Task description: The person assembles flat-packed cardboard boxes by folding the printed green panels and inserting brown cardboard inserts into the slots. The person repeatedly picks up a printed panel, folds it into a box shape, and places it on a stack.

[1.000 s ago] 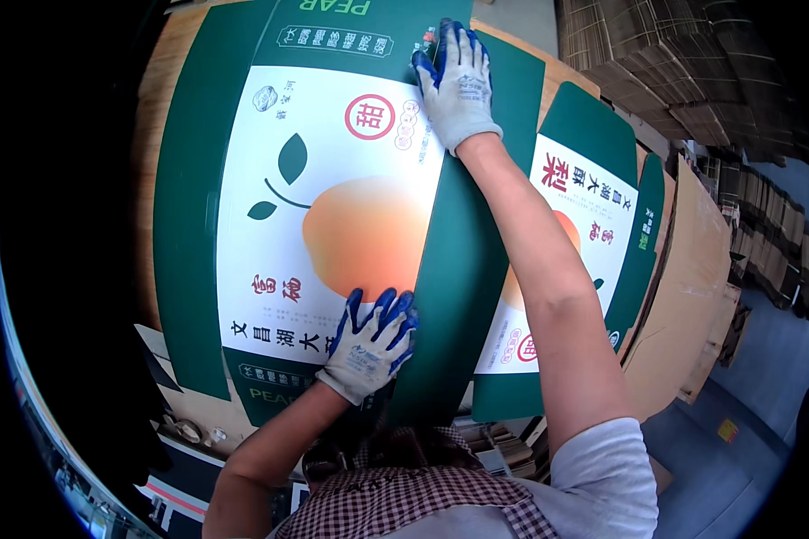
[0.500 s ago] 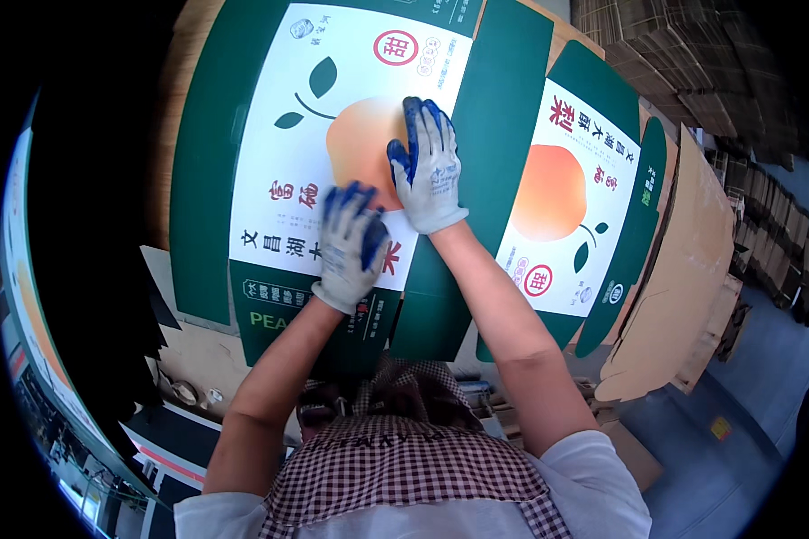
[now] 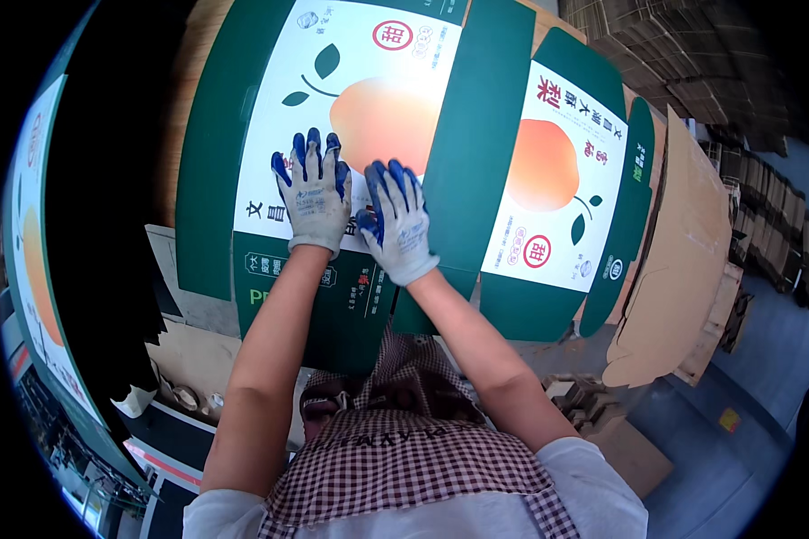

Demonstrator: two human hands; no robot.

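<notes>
A printed cardboard box blank [image 3: 481,126], green with white panels showing an orange fruit and dark leaves, lies flat in front of me. My left hand [image 3: 316,202], in a white glove with blue-coated fingers, rests on the left white panel below the fruit picture, fingers spread. Just to its right, my right hand [image 3: 398,223] wears a matching glove and lies palm down near that panel's lower right, over the border with the green. Its fingers are stretched out. Neither hand grips anything; the gloves partly cover the printing.
A brown cardboard sheet [image 3: 670,260] sticks out at the right of the blank. Stacks of flat cardboard [image 3: 647,54] stand at the far right, more [image 3: 768,207] below them. At the left edge another printed panel [image 3: 40,242] stands upright. Grey floor [image 3: 737,377] shows lower right.
My right hand has slid nearer to me and left, off the fruit picture. My left hand has moved away from me and left, its fingers now spread. The blank has shifted slightly.
</notes>
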